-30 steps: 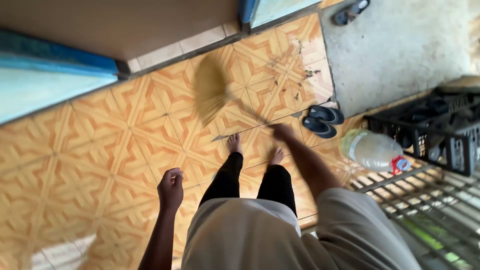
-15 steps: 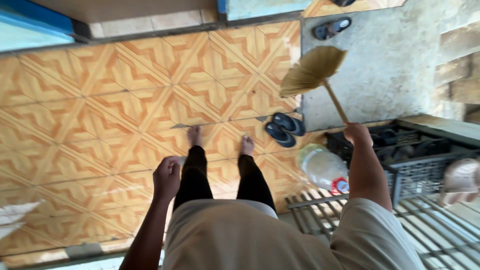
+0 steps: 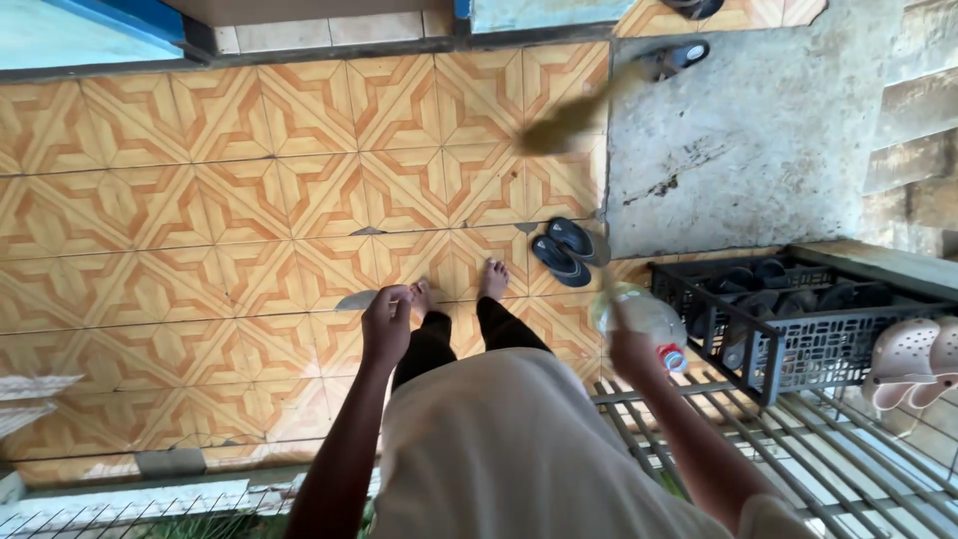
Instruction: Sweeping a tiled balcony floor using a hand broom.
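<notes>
The right hand (image 3: 631, 349) is blurring with motion at the lower right, its fingers looking closed around the thin handle of a broom (image 3: 564, 125), though the smear keeps the grip itself from showing clearly; the handle is running up and away from the hand as a faint streak, and the straw-coloured brush head is hanging as a dark blur over the far edge of the patterned orange floor tiles (image 3: 249, 200), just beside the seam where they are meeting the grey concrete slab (image 3: 758, 140). The left hand (image 3: 386, 321) is hanging loosely curled at the person's side, holding nothing, above the tiles and in front of the bare feet (image 3: 459, 289). Just beside the right hand a clear plastic bottle (image 3: 644, 317) with a red cap is lying near a black plastic crate (image 3: 788, 319) that is holding dark shoes, and a pair of pale clogs (image 3: 913, 354) is sitting on the metal grating (image 3: 798, 469) to its right. A pair of dark blue slippers (image 3: 564, 250) is resting on the tiles ahead of the feet, and another dark sandal (image 3: 679, 58) is lying on the concrete farther off.
</notes>
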